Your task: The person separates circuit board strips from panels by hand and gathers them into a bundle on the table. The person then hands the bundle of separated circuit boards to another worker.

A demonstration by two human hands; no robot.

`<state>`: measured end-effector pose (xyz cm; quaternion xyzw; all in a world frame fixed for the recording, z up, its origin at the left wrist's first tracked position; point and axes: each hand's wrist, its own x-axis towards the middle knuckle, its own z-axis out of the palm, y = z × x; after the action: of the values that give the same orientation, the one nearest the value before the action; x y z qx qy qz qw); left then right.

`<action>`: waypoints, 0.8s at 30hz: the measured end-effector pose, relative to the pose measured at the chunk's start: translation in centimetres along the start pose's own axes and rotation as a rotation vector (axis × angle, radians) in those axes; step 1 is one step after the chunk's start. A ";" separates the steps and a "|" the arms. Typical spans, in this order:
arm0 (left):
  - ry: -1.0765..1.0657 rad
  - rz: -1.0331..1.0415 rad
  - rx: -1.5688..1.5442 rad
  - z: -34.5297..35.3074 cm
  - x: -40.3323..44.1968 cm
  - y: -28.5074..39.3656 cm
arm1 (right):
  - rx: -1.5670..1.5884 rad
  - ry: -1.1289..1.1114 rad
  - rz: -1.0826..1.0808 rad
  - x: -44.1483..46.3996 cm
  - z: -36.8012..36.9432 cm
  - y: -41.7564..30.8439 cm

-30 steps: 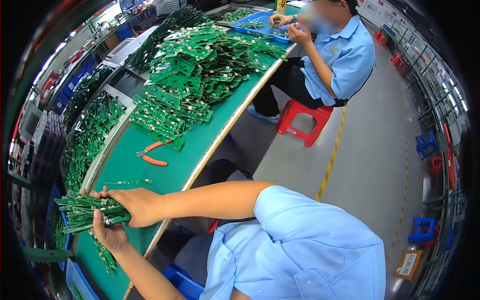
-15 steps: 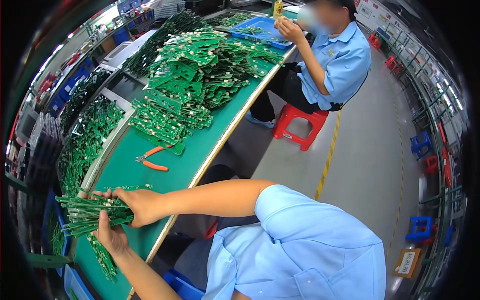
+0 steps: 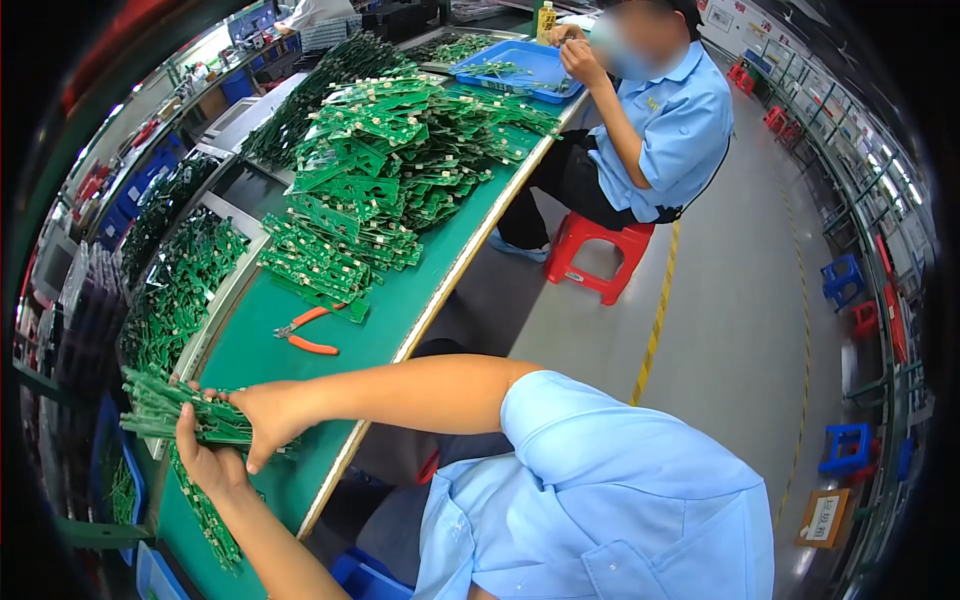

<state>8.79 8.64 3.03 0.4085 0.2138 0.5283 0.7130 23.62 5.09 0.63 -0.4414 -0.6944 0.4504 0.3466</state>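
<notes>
A bundle of narrow green circuit boards [image 3: 165, 408] is held between my two hands over the left end of the green table. My left hand [image 3: 215, 462] curls round the near side of the bundle, thumb up against the boards. My right hand [image 3: 272, 412] grips its right end, with fingertips showing behind the boards. More green boards [image 3: 208, 520] lie on the table under my left wrist. Orange-handled cutters [image 3: 312, 330] rest beyond my right hand, beside a large heap of green boards [image 3: 370, 170].
Trays of boards [image 3: 190, 270] line the table's far side. A co-worker in a blue shirt [image 3: 660, 130] sits on a red stool [image 3: 600, 255] near a blue tray [image 3: 520, 70]. Blue bins [image 3: 160, 575] stand at lower left. A yellow floor line [image 3: 655, 330] runs along the aisle.
The bundle has shifted slightly right in my hands, and its loose ends have tilted upward. My right hand's fingers have spread a little. The co-worker's hands have moved slightly.
</notes>
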 end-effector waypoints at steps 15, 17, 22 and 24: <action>0.224 -0.135 -0.141 -4.4 3.4 -1.6 | 0.289 -0.273 0.192 2.1 -2.0 0.6; 0.216 -0.086 -0.172 -4.1 3.1 -1.0 | 0.530 -0.382 0.126 2.7 -2.1 2.1; 0.189 -0.026 -0.268 -4.4 3.1 -0.5 | 0.873 -0.411 0.168 0.9 -2.1 1.4; 0.188 -0.014 -0.258 -3.8 2.6 -0.6 | 0.889 -0.319 0.200 0.2 -1.5 0.8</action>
<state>7.20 12.31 0.69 0.2607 0.2128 0.5823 0.7400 25.10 5.91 0.43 -0.2407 -0.4334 0.7966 0.3459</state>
